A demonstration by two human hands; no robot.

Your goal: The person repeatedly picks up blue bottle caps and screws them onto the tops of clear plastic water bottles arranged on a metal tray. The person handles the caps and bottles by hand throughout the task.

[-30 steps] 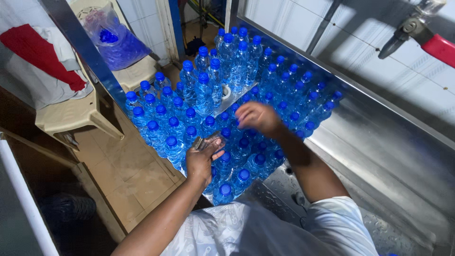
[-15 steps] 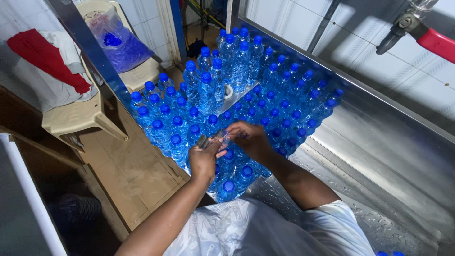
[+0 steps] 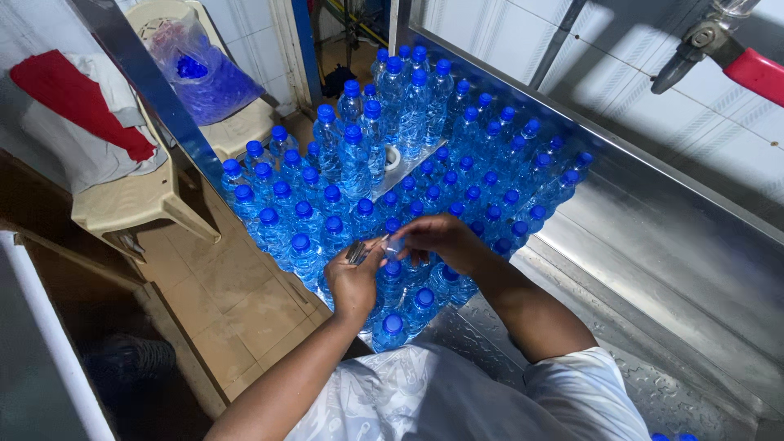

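Bottles (image 3: 384, 175), blue-capped, already crowd steel table (image 3: 653, 269) to left edge; both hands pinch at one bottle cap (image 3: 395, 245) nr near edge, left hand (image 3: 353, 278) gripping small strips, right hand (image 3: 441, 237) fingertips on cap.

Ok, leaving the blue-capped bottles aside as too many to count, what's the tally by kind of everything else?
Hands: 2, left hand and right hand
Small bundle held in left hand: 1
Plastic chairs: 2
Bag of blue caps: 1
Red and white cloth: 1
Red-handled tool: 1
Total: 8
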